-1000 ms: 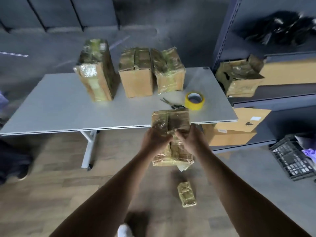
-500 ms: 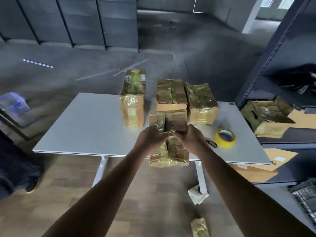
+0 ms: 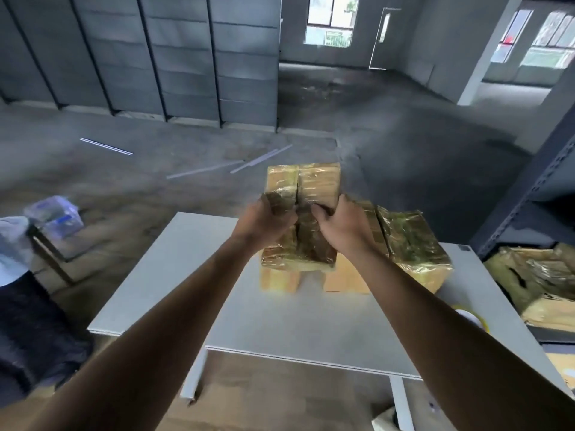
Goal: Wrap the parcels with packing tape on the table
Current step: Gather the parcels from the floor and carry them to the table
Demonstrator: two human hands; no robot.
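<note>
Head view: I hold the lifted parcel [image 3: 303,188] above the far edge of the table [image 3: 193,275]

White table carries a row along its far edge: the wrapped parcel [image 3: 413,244] nearest the far right corner, two plainer boxes [image 3: 342,279] half hidden behind what I hold. My left hand [image 3: 264,220] and right hand [image 3: 340,223] both curl their fingers round the lifted parcel's middle, close together. A yellow tape roll [image 3: 469,317] peeks from behind my right forearm by the right edge

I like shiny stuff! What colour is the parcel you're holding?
The parcel is brown under shiny yellowish tape; head view.
</note>
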